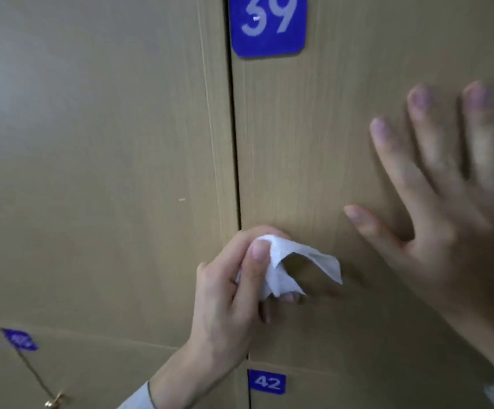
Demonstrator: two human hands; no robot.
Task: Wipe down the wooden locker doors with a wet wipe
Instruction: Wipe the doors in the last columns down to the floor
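Midway, seemingly: wiping the door marked 39 along its left edge.

Left hand pinches a crumpled wet wipe between thumb and curled fingers, pressing it against the door near its lower left corner, at about 6 o'clock from the blue 39 plate. Right hand, at 3 o'clock from the wipe, lies flat on the same door, fingers straight and spread, grasping nothing. No wet streaks show, so how much is already clean cannot be told; the neighbouring door at 9 o'clock and the door numbered 42 below probably remain.
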